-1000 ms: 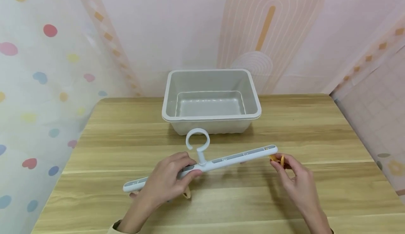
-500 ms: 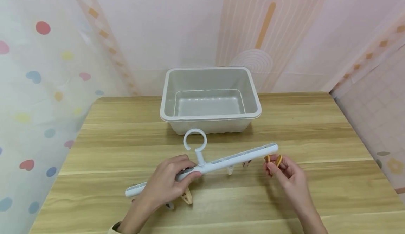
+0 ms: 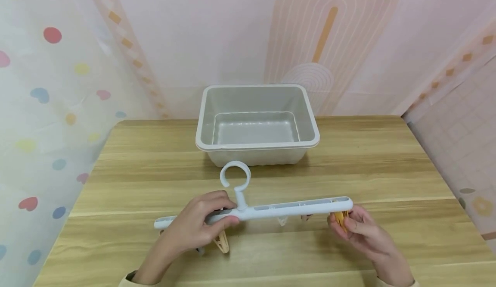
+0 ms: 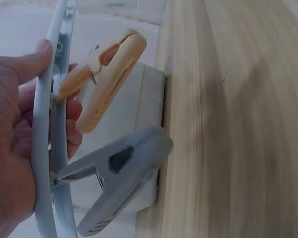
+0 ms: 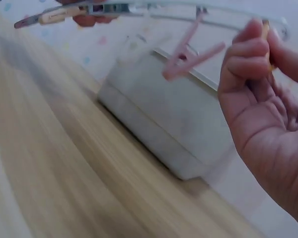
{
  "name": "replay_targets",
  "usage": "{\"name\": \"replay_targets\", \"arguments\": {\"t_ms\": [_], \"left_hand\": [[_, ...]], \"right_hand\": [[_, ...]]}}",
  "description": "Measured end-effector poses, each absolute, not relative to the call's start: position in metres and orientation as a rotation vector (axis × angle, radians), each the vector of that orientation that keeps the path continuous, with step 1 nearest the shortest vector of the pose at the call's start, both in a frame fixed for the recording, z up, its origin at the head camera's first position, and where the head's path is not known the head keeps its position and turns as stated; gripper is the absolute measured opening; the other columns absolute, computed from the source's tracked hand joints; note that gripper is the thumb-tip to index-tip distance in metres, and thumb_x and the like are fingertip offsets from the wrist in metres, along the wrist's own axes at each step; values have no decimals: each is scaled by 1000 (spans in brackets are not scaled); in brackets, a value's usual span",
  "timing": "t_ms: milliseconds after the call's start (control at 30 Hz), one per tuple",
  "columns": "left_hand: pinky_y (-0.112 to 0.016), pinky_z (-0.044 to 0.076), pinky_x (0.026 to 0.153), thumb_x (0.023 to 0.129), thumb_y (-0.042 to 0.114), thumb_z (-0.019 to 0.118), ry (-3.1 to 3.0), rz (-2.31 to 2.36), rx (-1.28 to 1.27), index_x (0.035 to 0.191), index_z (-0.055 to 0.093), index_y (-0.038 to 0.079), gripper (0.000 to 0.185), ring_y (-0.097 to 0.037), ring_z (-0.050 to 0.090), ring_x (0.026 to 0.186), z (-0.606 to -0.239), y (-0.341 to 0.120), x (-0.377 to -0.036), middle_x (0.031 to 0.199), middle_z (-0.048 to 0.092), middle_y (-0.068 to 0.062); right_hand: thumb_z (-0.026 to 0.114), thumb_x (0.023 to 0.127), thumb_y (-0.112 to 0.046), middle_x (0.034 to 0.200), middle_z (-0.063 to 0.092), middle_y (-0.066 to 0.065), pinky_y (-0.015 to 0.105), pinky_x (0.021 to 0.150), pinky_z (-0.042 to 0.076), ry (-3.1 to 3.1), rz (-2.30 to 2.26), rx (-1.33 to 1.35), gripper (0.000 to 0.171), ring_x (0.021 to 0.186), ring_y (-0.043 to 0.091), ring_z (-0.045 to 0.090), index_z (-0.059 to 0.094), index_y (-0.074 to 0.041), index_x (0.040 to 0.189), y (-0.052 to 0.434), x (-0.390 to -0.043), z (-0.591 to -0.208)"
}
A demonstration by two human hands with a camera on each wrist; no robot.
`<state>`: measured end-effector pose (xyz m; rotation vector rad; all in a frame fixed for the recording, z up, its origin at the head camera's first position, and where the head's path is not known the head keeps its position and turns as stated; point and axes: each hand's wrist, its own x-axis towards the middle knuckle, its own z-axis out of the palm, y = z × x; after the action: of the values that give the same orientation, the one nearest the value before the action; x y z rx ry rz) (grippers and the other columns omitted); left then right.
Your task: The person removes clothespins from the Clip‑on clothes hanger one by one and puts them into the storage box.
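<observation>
My left hand [image 3: 207,220] grips a pale blue clip hanger [image 3: 286,210] just left of its round hook [image 3: 235,175], holding it above the table. Under the bar near that hand hang a peach clothespin [image 4: 111,82] and a grey clothespin [image 4: 124,176]. Farther right along the bar are a white clothespin [image 3: 282,221] and a pink clothespin [image 5: 184,57]. At the bar's right end, my right hand [image 3: 362,231] pinches a yellow-orange clothespin [image 3: 341,219] between thumb and fingers, right under the bar. In the right wrist view the fingers mostly hide that clothespin.
Behind the hanger stands a light grey plastic tub [image 3: 257,146] on the wooden table [image 3: 368,157], with no contents visible. A patterned wall covering [image 3: 217,32] rises at the table's back edge.
The hanger's right end has lowered, leaving the bar nearly level. My right hand has turned and shifted slightly right and down, and the yellow-orange clothespin now points downward beneath the bar.
</observation>
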<state>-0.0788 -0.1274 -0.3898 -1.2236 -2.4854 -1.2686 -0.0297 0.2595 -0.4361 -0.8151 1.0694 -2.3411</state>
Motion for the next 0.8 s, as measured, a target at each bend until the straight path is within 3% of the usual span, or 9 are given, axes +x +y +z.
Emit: {"name": "replay_targets", "arguments": {"t_ms": [100,233,467,633,800], "left_hand": [[-11,46,68,89,19,77,-2486,-1281,-1256,95,72,18,8,4,54,76,-389,-129,-81,85,65,13],[-12,45,65,90,19,76,-2508,-1294,-1247,95,72,19,6,4,52,73,-388,-129,-81,82,62,13],[-15,44,60,91,22,74,-2579,-1283,-1142,94,74,17,5,6,47,67,-386,-124,-80,76,58,15],[-15,42,58,90,24,74,-2613,-1213,-1100,91,75,17,7,6,45,64,-384,-121,-80,73,57,15],[-15,40,56,90,28,75,-2689,-1125,-1045,87,74,19,10,7,43,62,-385,-123,-78,72,55,17]], "right_hand": [[29,103,8,102,63,-2,34,61,25,1290,-2269,-941,39,72,25,34,57,1,130,264,-30,-430],[27,101,15,94,61,1,39,60,28,1642,-2262,-879,39,71,25,40,58,3,120,261,-26,-416],[43,98,17,96,74,0,20,73,55,2217,-2480,-464,24,83,7,66,62,8,111,226,-18,-407],[56,91,18,90,76,-5,15,70,56,2725,-2366,-163,17,76,5,68,62,14,106,209,-17,-404],[72,80,17,84,76,5,5,70,50,3379,-1671,-198,24,74,-5,63,69,6,101,208,-21,-408]]}}
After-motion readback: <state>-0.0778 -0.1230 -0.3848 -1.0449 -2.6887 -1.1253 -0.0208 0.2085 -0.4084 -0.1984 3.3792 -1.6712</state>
